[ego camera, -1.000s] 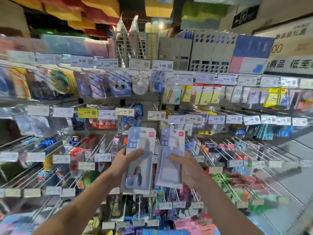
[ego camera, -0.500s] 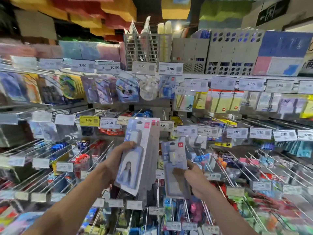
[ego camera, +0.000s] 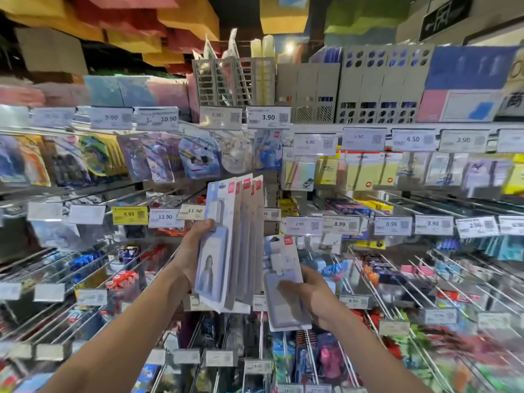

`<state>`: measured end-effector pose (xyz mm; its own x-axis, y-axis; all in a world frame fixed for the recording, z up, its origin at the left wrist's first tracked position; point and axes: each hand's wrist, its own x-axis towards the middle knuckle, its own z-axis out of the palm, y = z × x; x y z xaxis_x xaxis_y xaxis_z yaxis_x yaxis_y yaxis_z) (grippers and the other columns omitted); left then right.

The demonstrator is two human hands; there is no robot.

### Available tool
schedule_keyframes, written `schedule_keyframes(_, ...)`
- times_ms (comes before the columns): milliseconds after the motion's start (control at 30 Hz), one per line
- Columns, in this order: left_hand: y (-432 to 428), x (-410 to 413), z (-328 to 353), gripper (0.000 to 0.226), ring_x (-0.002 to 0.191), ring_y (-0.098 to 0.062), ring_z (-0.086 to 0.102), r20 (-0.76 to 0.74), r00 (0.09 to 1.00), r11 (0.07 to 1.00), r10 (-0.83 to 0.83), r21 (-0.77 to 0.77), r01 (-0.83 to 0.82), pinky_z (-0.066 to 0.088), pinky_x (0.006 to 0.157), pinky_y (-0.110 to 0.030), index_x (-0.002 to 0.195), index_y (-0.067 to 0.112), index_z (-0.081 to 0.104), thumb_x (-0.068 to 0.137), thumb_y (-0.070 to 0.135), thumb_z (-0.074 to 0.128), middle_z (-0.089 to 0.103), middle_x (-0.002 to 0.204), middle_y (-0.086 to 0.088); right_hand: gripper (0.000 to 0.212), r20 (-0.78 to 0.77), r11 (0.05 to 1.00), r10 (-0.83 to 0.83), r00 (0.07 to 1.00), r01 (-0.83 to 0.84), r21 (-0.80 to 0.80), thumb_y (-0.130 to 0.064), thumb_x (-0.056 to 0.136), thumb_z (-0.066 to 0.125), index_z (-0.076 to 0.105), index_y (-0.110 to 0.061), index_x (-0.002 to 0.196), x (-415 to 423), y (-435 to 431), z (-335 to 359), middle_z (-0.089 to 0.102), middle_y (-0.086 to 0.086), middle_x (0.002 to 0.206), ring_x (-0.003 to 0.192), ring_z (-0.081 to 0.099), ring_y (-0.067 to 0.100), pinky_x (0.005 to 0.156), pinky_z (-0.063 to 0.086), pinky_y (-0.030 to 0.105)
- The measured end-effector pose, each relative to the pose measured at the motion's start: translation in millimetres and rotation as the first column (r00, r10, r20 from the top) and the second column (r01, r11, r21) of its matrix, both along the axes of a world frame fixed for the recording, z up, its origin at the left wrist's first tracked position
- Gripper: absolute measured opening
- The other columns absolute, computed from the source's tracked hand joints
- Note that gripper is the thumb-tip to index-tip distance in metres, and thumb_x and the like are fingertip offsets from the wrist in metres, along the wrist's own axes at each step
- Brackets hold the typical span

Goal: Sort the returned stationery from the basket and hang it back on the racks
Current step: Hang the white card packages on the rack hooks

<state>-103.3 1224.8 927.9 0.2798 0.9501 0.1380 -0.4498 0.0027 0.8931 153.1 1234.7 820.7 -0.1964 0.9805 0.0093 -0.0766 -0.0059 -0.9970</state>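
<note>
Holding two lots of the same product here. The left hand (ego camera: 192, 251) has its fingers curled round the left edge of a fanned stack of card-holder packs (ego camera: 235, 236), thumb on the front card, raised upright at the centre of the display. The right hand (ego camera: 317, 299) grips a single card-holder pack (ego camera: 279, 255) lower and just right of the stack, thumb pressed across its clear pouch and fingers behind. The two lots sit close, edges nearly meeting.

Whether the stack already hangs on a peg I cannot tell; its top is blurred against the shelf. The basket is out of view.

The step looks like matching the single pack to its kin and getting it onto the right peg of the wire rack (ego camera: 397, 282). To do it well, check the price labels (ego camera: 339, 224) before committing. Then lift the pack by its lower half so the hang hole at the top is free, face it forward, meet the peg tip squarely and slide it back without bending the card.
</note>
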Motion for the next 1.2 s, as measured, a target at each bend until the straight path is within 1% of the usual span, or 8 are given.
schedule_keyframes(100, -5, 3, 12, 0.033, 0.048, -0.018, 0.068, -0.007, 0.998, 0.998, 0.06, 0.029, -0.059, 0.056, 0.046, -0.026, 0.056, 0.019, 0.078, 0.082, 0.037, 0.07, 0.07, 0.058, -0.004, 0.041, -0.013, 1.0, -0.016, 1.0, 0.016, 0.019, -0.015, 0.083, 0.083, 0.068, -0.008, 0.121, -9, 0, 1, 0.075, 0.017, 0.111, 0.1, 0.073, 0.037, 0.079, 0.061, 0.049)
schedule_keyframes(167, -4, 6, 20, 0.025, 0.047, -0.019, 0.068, -0.027, 1.0, 1.0, 0.002, 0.03, -0.001, 0.055, 0.044, -0.026, 0.057, 0.016, 0.079, 0.067, 0.038, 0.086, 0.07, 0.058, -0.006, 0.037, -0.024, 0.998, -0.053, 0.998, 0.053, 0.02, -0.012, 0.084, 0.083, 0.069, -0.007, 0.118, -16, -1, 2, 0.077, 0.014, 0.107, 0.096, 0.075, 0.034, 0.074, 0.061, 0.043)
schedule_keyframes(300, 6, 1, 21, 0.074, 0.049, -0.022, 0.069, -0.085, 0.992, 0.996, -0.089, 0.009, 0.09, 0.055, 0.044, -0.027, 0.061, 0.013, 0.08, -0.002, 0.047, 0.1, 0.071, 0.061, -0.009, 0.033, -0.065, 0.993, -0.116, 0.991, 0.118, 0.029, -0.013, 0.086, 0.081, 0.07, -0.008, 0.117, -22, -6, 9, 0.078, 0.009, 0.103, 0.092, 0.076, 0.028, 0.069, 0.061, 0.038)
schedule_keyframes(533, 19, -16, 9, 0.071, 0.053, -0.026, 0.07, -0.159, 0.974, 0.986, -0.159, 0.021, 0.165, 0.059, 0.051, -0.032, 0.068, 0.005, 0.079, 0.016, 0.046, 0.103, 0.072, 0.066, -0.015, 0.024, -0.057, 0.978, -0.199, 0.978, 0.202, 0.056, -0.011, 0.089, 0.077, 0.072, -0.005, 0.111, -39, 2, 19, 0.078, 0.001, 0.092, 0.075, 0.076, 0.01, 0.059, 0.058, 0.023)
schedule_keyframes(733, 25, -22, 6, 0.072, 0.054, -0.025, 0.07, -0.183, 0.966, 0.982, -0.183, 0.011, 0.188, 0.059, 0.052, -0.03, 0.067, 0.005, 0.078, 0.014, 0.047, 0.103, 0.072, 0.066, -0.014, 0.016, -0.008, 0.961, -0.265, 0.964, 0.265, 0.079, -0.021, 0.09, 0.078, 0.075, -0.016, 0.105, -54, 17, 13, 0.08, 0.003, 0.098, 0.091, 0.076, 0.025, 0.08, 0.063, 0.045)
schedule_keyframes(1000, 30, -25, 3, 0.066, 0.05, -0.021, 0.068, -0.222, 0.948, 0.972, -0.23, -0.001, 0.235, 0.057, 0.052, -0.026, 0.06, 0.004, 0.076, 0.013, 0.042, 0.103, 0.07, 0.061, -0.012, 0.026, -0.012, 0.955, -0.289, 0.957, 0.289, 0.071, -0.024, 0.092, 0.077, 0.068, -0.006, 0.108, -59, 35, 9, 0.076, 0.01, 0.097, 0.076, 0.073, 0.017, 0.059, 0.055, 0.025)
schedule_keyframes(1133, 24, -26, 1, 0.052, 0.051, -0.016, 0.07, -0.298, 0.908, 0.951, -0.295, 0.005, 0.31, 0.056, 0.052, -0.023, 0.058, 0.008, 0.077, 0.023, 0.038, 0.101, 0.072, 0.06, -0.006, 0.029, 0.055, 0.929, -0.369, 0.928, 0.369, 0.013, -0.035, 0.092, 0.075, 0.069, -0.009, 0.105, -63, 56, 1, 0.077, 0.009, 0.096, 0.086, 0.075, 0.029, 0.063, 0.062, 0.04)
schedule_keyframes(1200, 16, -25, -2, 0.064, 0.061, -0.015, 0.074, -0.367, 0.856, 0.918, -0.364, 0.012, 0.396, 0.059, 0.058, -0.024, 0.078, 0.011, 0.083, 0.031, 0.05, 0.101, 0.077, 0.072, -0.004, 0.031, 0.107, 0.925, -0.376, 0.92, 0.38, -0.016, -0.04, 0.092, 0.071, 0.069, -0.011, 0.104, -64, 64, -6, 0.076, 0.011, 0.099, 0.089, 0.074, 0.033, 0.073, 0.063, 0.052)
